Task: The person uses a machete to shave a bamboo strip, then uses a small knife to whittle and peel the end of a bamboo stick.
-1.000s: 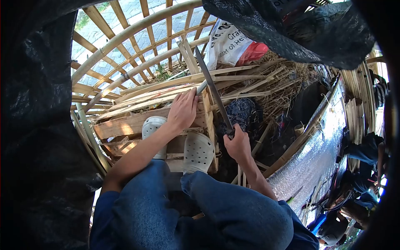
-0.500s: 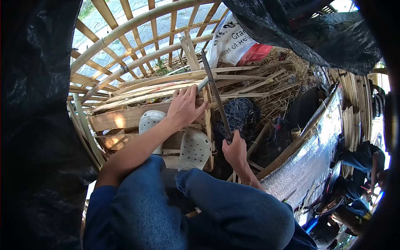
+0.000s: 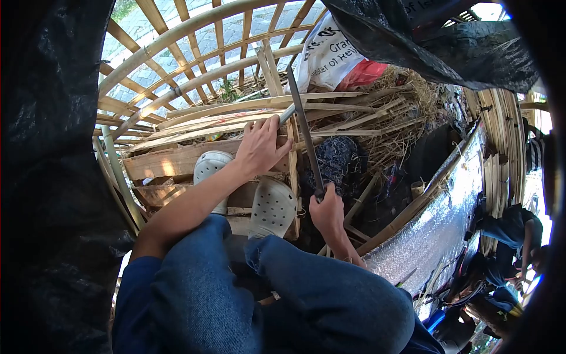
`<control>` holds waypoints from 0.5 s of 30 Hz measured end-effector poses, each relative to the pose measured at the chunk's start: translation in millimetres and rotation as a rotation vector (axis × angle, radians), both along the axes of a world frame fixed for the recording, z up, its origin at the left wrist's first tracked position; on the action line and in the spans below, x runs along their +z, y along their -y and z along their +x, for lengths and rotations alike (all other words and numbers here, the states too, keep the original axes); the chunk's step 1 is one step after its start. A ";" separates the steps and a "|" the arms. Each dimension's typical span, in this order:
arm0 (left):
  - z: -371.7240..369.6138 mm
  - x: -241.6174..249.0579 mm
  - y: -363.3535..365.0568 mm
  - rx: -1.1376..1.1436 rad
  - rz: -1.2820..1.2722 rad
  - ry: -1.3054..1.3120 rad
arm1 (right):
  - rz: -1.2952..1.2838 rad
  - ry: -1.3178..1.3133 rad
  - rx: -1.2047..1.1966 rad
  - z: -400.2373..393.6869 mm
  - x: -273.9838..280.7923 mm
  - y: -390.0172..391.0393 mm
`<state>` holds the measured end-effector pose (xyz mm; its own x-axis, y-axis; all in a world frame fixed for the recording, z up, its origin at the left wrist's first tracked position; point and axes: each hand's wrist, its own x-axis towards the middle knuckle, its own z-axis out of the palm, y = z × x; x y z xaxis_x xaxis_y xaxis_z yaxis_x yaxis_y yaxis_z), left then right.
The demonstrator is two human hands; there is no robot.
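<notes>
While the right hand (image 3: 328, 207) grips a long dark steel blade (image 3: 303, 127), the left hand (image 3: 259, 148) (fingers spread) presses pale split bamboo strips (image 3: 206, 127).

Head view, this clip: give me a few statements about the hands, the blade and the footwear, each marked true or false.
1. The right hand grips the handle of a long blade. True.
2. The left hand rests flat on the person's knee. False: it presses on the bamboo strips lying across the wooden crate.
3. The blade lies flat on the ground. False: it is raised, its tip pointing up and away from the person.
4. The person wears white perforated clogs, both planted on the crate. True.
5. A white printed sack lies beyond the strips. True.
</notes>
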<state>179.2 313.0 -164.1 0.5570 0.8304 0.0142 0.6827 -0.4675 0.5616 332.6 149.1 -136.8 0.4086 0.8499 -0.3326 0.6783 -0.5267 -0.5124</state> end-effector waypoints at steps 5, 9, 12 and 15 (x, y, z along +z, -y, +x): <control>0.7 -7.8 2.6 0.018 0.097 0.022 | 0.041 0.056 0.027 -5.3 3.4 -43.1; 1.9 -4.3 -1.9 0.021 0.072 0.000 | 0.087 0.095 0.055 -6.8 1.7 -95.0; 1.8 -1.1 -4.8 0.006 0.037 -0.008 | 0.062 0.005 0.015 -7.3 6.0 -69.2; 1.0 -0.1 0.6 -0.009 0.014 -0.011 | 0.011 0.024 0.005 -1.2 0.7 -10.9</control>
<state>180.1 312.4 -164.2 0.5649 0.8249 0.0201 0.6842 -0.4818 0.5475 331.3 159.9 -136.1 0.4125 0.8553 -0.3135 0.6927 -0.5180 -0.5018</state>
